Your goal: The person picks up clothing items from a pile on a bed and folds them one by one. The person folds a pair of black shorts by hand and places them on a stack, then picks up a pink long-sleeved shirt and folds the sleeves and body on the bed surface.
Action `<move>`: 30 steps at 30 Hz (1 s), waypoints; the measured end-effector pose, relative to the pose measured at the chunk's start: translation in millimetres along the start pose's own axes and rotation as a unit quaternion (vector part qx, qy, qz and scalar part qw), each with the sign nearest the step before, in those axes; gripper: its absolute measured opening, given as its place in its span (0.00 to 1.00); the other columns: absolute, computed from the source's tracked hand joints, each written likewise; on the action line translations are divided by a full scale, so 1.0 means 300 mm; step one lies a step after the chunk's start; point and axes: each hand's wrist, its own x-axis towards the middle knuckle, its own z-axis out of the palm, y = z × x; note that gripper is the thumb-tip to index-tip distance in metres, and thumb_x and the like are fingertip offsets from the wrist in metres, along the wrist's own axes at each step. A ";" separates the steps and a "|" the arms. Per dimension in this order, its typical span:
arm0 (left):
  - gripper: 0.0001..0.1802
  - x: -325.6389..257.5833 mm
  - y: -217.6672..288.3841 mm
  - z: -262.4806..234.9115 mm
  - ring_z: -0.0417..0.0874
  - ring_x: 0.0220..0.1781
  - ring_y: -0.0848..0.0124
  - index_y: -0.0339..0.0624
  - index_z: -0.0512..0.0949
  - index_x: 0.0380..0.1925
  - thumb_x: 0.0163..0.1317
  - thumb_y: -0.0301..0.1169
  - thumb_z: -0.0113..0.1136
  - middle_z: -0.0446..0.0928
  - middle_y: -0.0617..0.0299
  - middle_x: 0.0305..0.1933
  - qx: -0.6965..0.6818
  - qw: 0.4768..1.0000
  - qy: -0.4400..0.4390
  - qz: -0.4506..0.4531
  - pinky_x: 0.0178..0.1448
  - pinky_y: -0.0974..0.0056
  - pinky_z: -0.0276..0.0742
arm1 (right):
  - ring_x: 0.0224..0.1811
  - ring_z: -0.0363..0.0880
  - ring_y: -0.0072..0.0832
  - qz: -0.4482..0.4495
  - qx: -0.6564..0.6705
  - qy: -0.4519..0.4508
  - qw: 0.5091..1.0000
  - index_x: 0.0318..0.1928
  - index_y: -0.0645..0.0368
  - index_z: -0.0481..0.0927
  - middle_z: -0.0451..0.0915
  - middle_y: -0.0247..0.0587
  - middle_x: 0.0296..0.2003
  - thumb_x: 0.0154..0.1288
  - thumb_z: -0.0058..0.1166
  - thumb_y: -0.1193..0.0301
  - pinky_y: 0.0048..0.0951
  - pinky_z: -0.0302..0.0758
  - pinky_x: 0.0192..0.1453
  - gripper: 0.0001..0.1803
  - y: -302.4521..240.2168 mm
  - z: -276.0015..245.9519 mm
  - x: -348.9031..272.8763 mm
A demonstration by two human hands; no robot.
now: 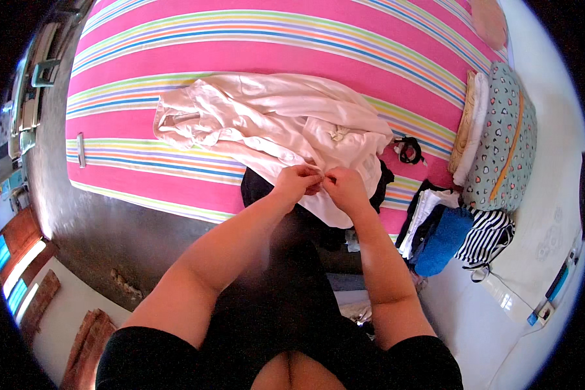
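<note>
A white button-up shirt lies spread on a bed with a pink striped sheet. My left hand and my right hand meet at the shirt's near front edge, fingertips pinched together on the fabric at a button. A dark garment lies under the shirt's near edge.
A folded stack of clothes and a striped item sit at the bed's right corner beside a heart-patterned pillow. A small black item lies on the sheet. A phone-like object rests near the left edge. Dark floor lies left.
</note>
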 end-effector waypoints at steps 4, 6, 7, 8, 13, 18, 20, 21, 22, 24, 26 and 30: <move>0.08 -0.015 0.019 -0.016 0.78 0.32 0.73 0.35 0.76 0.35 0.56 0.27 0.58 0.77 0.61 0.31 0.107 0.989 -0.050 0.094 0.39 0.69 0.75 | 0.31 0.77 0.46 0.025 0.016 0.044 0.999 0.27 0.63 0.79 0.78 0.50 0.28 0.51 0.50 0.66 0.42 0.72 0.38 0.11 0.019 -0.008 0.009; 0.09 -0.029 0.028 -0.023 0.77 0.33 0.74 0.36 0.76 0.37 0.57 0.27 0.58 0.78 0.61 0.32 0.288 0.941 -0.050 0.171 0.40 0.69 0.75 | 0.31 0.77 0.46 0.004 0.024 -0.003 1.000 0.27 0.62 0.79 0.78 0.50 0.28 0.51 0.50 0.66 0.42 0.72 0.37 0.12 0.026 -0.011 0.013; 0.10 -0.040 0.028 -0.026 0.78 0.35 0.75 0.38 0.76 0.39 0.57 0.28 0.58 0.78 0.61 0.33 0.317 0.927 -0.047 0.194 0.43 0.68 0.74 | 0.31 0.77 0.46 0.010 0.017 -0.030 0.999 0.27 0.62 0.79 0.78 0.51 0.28 0.52 0.50 0.65 0.41 0.72 0.37 0.12 0.026 -0.013 0.019; 0.10 -0.050 0.028 -0.032 0.78 0.35 0.74 0.38 0.76 0.39 0.57 0.28 0.58 0.78 0.60 0.33 0.327 0.917 -0.049 0.221 0.43 0.68 0.74 | 0.31 0.77 0.46 0.018 0.008 -0.058 0.998 0.27 0.62 0.79 0.78 0.51 0.28 0.52 0.50 0.65 0.41 0.72 0.37 0.13 0.022 -0.018 0.025; 0.11 -0.062 0.017 -0.173 0.78 0.33 0.75 0.37 0.75 0.41 0.58 0.29 0.56 0.78 0.59 0.32 0.309 0.920 0.038 0.237 0.40 0.69 0.74 | 0.33 0.77 0.46 0.030 -0.017 0.013 0.999 0.30 0.62 0.79 0.77 0.51 0.29 0.54 0.51 0.65 0.41 0.72 0.37 0.12 -0.082 -0.039 0.089; 0.12 -0.018 0.024 -0.588 0.77 0.30 0.73 0.35 0.77 0.36 0.58 0.33 0.57 0.78 0.59 0.31 0.066 0.944 0.289 0.145 0.34 0.69 0.73 | 0.32 0.77 0.44 -0.089 0.032 0.104 0.990 0.34 0.61 0.78 0.77 0.48 0.30 0.55 0.52 0.66 0.40 0.72 0.37 0.11 -0.289 0.064 0.313; 0.11 -0.020 0.027 -0.755 0.77 0.28 0.74 0.36 0.76 0.37 0.58 0.33 0.56 0.77 0.61 0.30 -0.043 0.923 0.359 0.132 0.31 0.70 0.72 | 0.34 0.77 0.45 -0.116 0.016 0.108 0.987 0.37 0.61 0.77 0.77 0.48 0.32 0.56 0.52 0.65 0.40 0.73 0.38 0.13 -0.372 0.163 0.458; 0.11 -0.022 0.034 -0.826 0.77 0.28 0.74 0.36 0.75 0.37 0.58 0.32 0.56 0.77 0.62 0.29 -0.062 0.915 0.376 0.132 0.31 0.70 0.72 | 0.37 0.77 0.44 -0.127 -0.011 0.109 0.986 0.39 0.60 0.77 0.77 0.48 0.34 0.56 0.53 0.65 0.39 0.73 0.40 0.13 -0.404 0.210 0.538; 0.11 -0.026 0.042 -0.889 0.77 0.28 0.75 0.37 0.75 0.38 0.58 0.32 0.56 0.76 0.63 0.29 -0.072 0.905 0.403 0.116 0.30 0.70 0.72 | 0.39 0.76 0.43 -0.137 -0.037 0.107 0.984 0.40 0.60 0.77 0.77 0.48 0.36 0.57 0.53 0.65 0.38 0.73 0.42 0.14 -0.433 0.260 0.620; 0.11 -0.021 0.077 -0.984 0.77 0.29 0.76 0.37 0.75 0.36 0.57 0.32 0.57 0.77 0.63 0.29 -0.045 0.894 0.419 0.152 0.31 0.71 0.72 | 0.44 0.74 0.43 -0.151 -0.090 0.132 0.976 0.41 0.59 0.77 0.76 0.47 0.40 0.56 0.54 0.64 0.40 0.71 0.47 0.14 -0.466 0.335 0.774; 0.10 -0.021 0.123 -1.053 0.77 0.29 0.76 0.37 0.76 0.35 0.56 0.32 0.58 0.77 0.63 0.29 -0.023 0.898 0.401 0.181 0.32 0.71 0.72 | 0.50 0.71 0.43 -0.150 -0.142 0.184 0.961 0.40 0.57 0.77 0.75 0.45 0.46 0.55 0.55 0.64 0.44 0.68 0.51 0.14 -0.476 0.401 0.886; 0.10 0.050 0.270 -1.105 0.77 0.30 0.76 0.36 0.77 0.33 0.55 0.32 0.59 0.77 0.61 0.29 0.058 0.899 0.340 0.269 0.33 0.71 0.72 | 0.55 0.67 0.41 -0.041 -0.305 0.119 0.944 0.36 0.56 0.78 0.73 0.43 0.49 0.53 0.56 0.64 0.50 0.62 0.53 0.12 -0.463 0.420 0.966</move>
